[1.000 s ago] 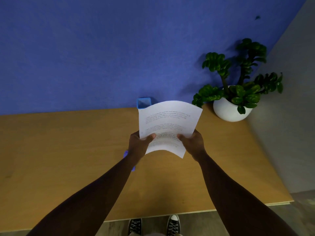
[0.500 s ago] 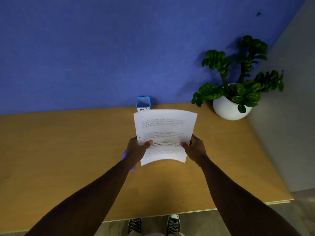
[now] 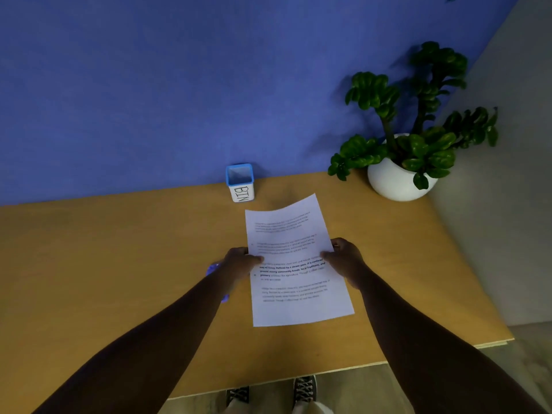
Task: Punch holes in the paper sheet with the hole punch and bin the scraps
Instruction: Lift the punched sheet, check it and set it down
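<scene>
A white printed paper sheet lies nearly flat over the wooden table, its far edge still curled up a little. My left hand pinches the sheet's left edge with the thumb on top. My right hand grips the right edge. A purple hole punch peeks out from under my left wrist and forearm, mostly hidden. A small blue-rimmed white cup labelled BIN stands at the back of the table against the blue wall.
A potted green plant in a round white pot sits in the far right corner. A grey wall runs along the table's right side. The table's near edge is just above my shoes.
Both hands have lowered the sheet from upright in the air down toward the table, and it has flattened out. The bin, hidden before, now shows fully.
</scene>
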Demonstrator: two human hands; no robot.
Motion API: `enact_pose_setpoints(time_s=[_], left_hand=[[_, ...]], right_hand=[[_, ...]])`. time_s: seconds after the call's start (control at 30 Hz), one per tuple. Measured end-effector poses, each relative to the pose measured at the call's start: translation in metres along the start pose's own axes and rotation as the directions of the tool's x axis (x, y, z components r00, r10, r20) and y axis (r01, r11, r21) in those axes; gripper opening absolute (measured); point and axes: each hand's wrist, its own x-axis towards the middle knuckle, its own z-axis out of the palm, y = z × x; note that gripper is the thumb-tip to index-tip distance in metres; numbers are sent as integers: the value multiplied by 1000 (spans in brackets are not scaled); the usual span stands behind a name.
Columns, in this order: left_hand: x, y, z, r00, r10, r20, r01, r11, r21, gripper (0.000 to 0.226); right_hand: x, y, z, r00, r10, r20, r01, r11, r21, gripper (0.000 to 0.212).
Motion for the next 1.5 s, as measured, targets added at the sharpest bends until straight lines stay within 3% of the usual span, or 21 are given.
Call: enact_pose_setpoints(time_s=[0.37,0.53,0.67,0.9,1.03,1.5], left_hand=[[62,28,42,999,41,1,-40,985,166,29],[88,52,66,994,-49,101,42,996,74,22],[108,68,82,994,-44,102,39,998,49,24],[155,77,98,1000,12,14,-14,992,122,25],[172,74,104,991,82,-107,-58,976,211,19],[171,77,117,946,149,-288,-66,958,280,25]], right_hand=[[55,15,-30,990,75,-122,-68,996,59,38],[92,21,-50,981,87,-175,-76,995,67,34],[122,21,-65,966,101,-238,-93,995,46,30],[165,21,-78,947,91,-309,-94,996,6,29],[185,21,-78,929,76,-363,-83,997,-4,26],[203,16,-75,882,61,-468,-116,989,-91,34]])
